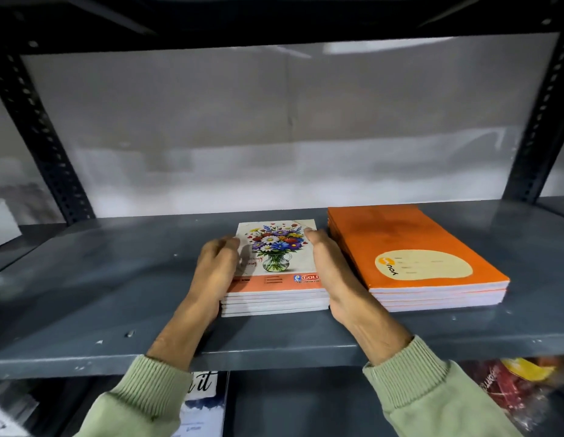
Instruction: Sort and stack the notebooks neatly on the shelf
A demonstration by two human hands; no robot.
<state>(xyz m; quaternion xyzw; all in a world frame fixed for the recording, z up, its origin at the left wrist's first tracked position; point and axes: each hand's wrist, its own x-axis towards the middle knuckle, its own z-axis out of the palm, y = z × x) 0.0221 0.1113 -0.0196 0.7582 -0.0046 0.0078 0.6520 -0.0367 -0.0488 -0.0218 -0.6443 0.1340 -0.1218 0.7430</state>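
Note:
A stack of several flower-cover notebooks lies in the middle of the grey metal shelf. My left hand presses against the stack's left side, fingers curled over the top cover. My right hand lies flat against the stack's right side, in the gap between it and a stack of orange notebooks. The orange stack sits just to the right, larger, with a cream label on top. Both hands squeeze the flower stack between them.
Dark perforated uprights stand at the left and right of the shelf bay, with a pale back panel behind. Below the shelf lip I see a printed card and a red plastic packet. A white object sits far left.

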